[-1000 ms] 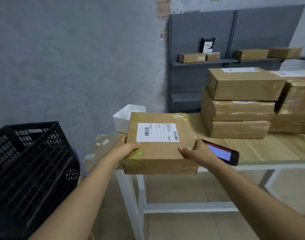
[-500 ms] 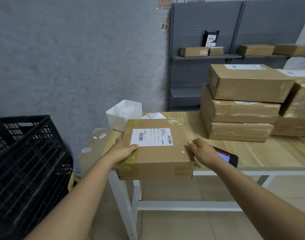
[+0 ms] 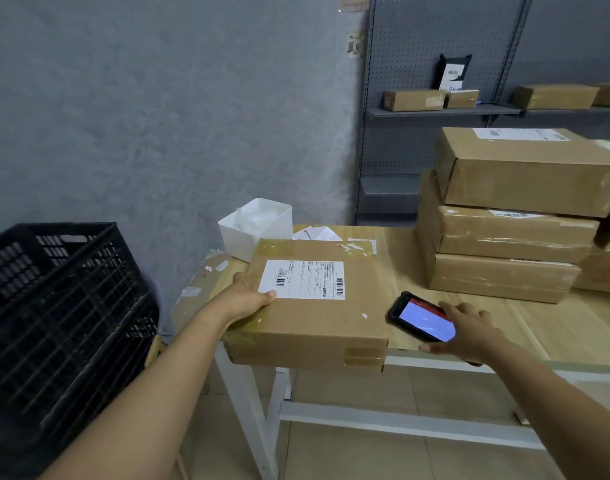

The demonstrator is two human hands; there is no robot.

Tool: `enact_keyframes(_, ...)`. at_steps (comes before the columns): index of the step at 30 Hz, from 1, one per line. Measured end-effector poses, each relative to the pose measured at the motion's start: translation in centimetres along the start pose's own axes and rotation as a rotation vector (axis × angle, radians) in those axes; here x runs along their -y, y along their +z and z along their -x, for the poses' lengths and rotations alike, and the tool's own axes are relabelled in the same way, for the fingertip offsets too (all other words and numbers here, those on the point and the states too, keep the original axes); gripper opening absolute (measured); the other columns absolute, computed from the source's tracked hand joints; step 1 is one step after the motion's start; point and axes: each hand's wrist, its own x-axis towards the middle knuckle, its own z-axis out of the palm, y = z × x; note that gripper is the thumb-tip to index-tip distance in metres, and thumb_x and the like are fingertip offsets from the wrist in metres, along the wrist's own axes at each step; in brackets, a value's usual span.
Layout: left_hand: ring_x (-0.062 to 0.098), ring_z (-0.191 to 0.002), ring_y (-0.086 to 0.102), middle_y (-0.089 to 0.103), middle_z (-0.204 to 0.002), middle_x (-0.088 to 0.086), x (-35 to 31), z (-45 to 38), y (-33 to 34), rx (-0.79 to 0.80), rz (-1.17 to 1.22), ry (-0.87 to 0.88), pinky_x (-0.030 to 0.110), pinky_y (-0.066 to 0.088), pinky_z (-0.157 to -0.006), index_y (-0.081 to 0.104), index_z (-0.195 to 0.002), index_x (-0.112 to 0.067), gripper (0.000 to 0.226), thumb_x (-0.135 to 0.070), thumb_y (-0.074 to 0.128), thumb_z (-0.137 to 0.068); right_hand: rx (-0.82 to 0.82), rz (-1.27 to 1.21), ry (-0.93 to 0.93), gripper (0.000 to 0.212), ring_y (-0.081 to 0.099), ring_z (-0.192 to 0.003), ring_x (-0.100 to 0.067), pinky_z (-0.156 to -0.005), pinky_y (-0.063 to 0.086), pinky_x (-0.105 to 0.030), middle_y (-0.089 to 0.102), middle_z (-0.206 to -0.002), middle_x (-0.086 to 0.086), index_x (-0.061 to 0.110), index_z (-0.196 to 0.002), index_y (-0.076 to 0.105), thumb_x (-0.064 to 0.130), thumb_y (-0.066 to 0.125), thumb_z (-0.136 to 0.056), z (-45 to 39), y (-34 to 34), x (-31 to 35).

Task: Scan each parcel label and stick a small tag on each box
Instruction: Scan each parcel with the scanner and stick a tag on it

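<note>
A flat brown parcel box [image 3: 324, 323] with a white barcode label [image 3: 302, 279] on top lies at the left front corner of the wooden table [image 3: 556, 334], overhanging its front edge. My left hand [image 3: 248, 299] grips the box's left edge, thumb on top beside the label. To the right of the box a black handheld scanner [image 3: 418, 318] with a lit screen lies on the table. My right hand [image 3: 470, 330] holds its right end between fingers and thumb. No small tag is visible on the box.
A white bin [image 3: 255, 226] and loose papers [image 3: 317, 233] sit behind the box. Stacked parcels [image 3: 504, 237] fill the table's right side. A black crate [image 3: 54, 306] stands at the left. A grey shelf [image 3: 435, 112] with small boxes stands against the back wall.
The box has come down onto the table corner. My right hand let go of its right edge and moved right onto the scanner. My left hand kept its hold.
</note>
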Motion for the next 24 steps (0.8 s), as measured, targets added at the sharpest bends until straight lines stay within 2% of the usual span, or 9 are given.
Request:
enact_keyframes(2,0.027,-0.126,0.046,0.04,-0.147,-0.001,-0.1,0.0,0.1,-0.011,-0.024,-0.004,0.036,0.034,-0.082,0.013,-0.15,-0.03,0.09,-0.055,0.064,-0.08,-0.024,0.032,-0.028,0.109,0.034,-0.121,-0.025,-0.093,0.041,-0.038,0.038,-0.135,-0.001,0.035,-0.147,0.019,0.081,0.063,-0.058,-0.2,-0.2,0.1)
enact_keyframes(5,0.027,-0.127,0.045,0.039,-0.148,0.0,-0.1,0.0,0.2,-0.02,-0.043,-0.004,0.034,0.033,-0.083,0.012,-0.15,-0.03,0.089,-0.055,0.063,-0.081,-0.085,0.054,-0.034,0.098,0.04,-0.109,-0.023,-0.086,0.042,-0.034,0.045,-0.118,-0.002,0.034,-0.139,0.032,0.079,0.063,-0.058,-0.4,0.0,0.8)
enact_keyframes(8,0.028,-0.128,0.045,0.038,-0.149,0.0,-0.2,0.1,0.3,-0.028,-0.042,-0.005,0.035,0.034,-0.082,0.011,-0.15,-0.031,0.087,-0.054,0.062,-0.083,-0.15,-0.023,0.044,0.087,0.041,-0.099,-0.022,-0.082,0.041,-0.032,0.045,-0.105,-0.002,0.025,-0.126,0.045,0.074,0.065,-0.057,-0.3,0.2,1.6)
enact_keyframes(12,0.027,-0.125,0.048,0.039,-0.149,0.0,-0.3,0.3,0.3,-0.007,-0.027,0.003,0.035,0.037,-0.081,0.009,-0.149,-0.032,0.088,-0.055,0.061,-0.082,-0.252,-0.313,0.11,0.084,0.048,-0.092,-0.024,-0.073,0.043,-0.033,0.046,-0.105,-0.008,0.01,-0.118,0.049,0.07,0.069,-0.062,-0.2,-0.9,3.0)
enact_keyframes(15,0.027,-0.125,0.048,0.039,-0.149,0.0,-0.3,0.6,0.2,-0.005,-0.029,0.016,0.035,0.038,-0.081,0.009,-0.149,-0.031,0.088,-0.056,0.061,-0.082,-0.277,-0.531,0.062,0.081,0.054,-0.086,-0.022,-0.067,0.044,-0.031,0.052,-0.107,-0.009,0.008,-0.115,0.052,0.068,0.072,-0.064,0.3,-3.4,4.8)
enact_keyframes(17,0.027,-0.125,0.047,0.039,-0.148,0.001,-0.3,0.8,0.2,0.001,-0.015,0.027,0.036,0.038,-0.081,0.009,-0.148,-0.027,0.088,-0.055,0.061,-0.083,-0.254,-0.594,-0.022,0.069,0.06,-0.074,-0.018,-0.056,0.042,-0.026,0.061,-0.092,-0.004,0.011,-0.101,0.056,0.066,0.074,-0.063,1.0,-5.4,6.1)
enact_keyframes(19,0.027,-0.125,0.047,0.041,-0.146,0.001,-0.4,0.9,0.2,0.003,0.006,0.046,0.034,0.036,-0.081,0.012,-0.148,-0.024,0.086,-0.053,0.062,-0.084,-0.224,-0.504,-0.1,0.066,0.059,-0.071,-0.013,-0.051,0.039,-0.023,0.06,-0.085,0.0,0.016,-0.097,0.053,0.068,0.073,-0.061,2.1,-7.0,7.5)
enact_keyframes(24,0.027,-0.126,0.047,0.044,-0.145,0.003,-0.6,1.6,0.3,-0.006,0.038,0.107,0.03,0.033,-0.082,0.015,-0.148,-0.018,0.081,-0.045,0.062,-0.088,-0.241,-0.108,-0.247,0.07,0.045,-0.074,-0.008,-0.054,0.033,-0.023,0.044,-0.09,0.005,0.023,-0.095,0.044,0.069,0.075,-0.052,5.3,-8.6,10.0)
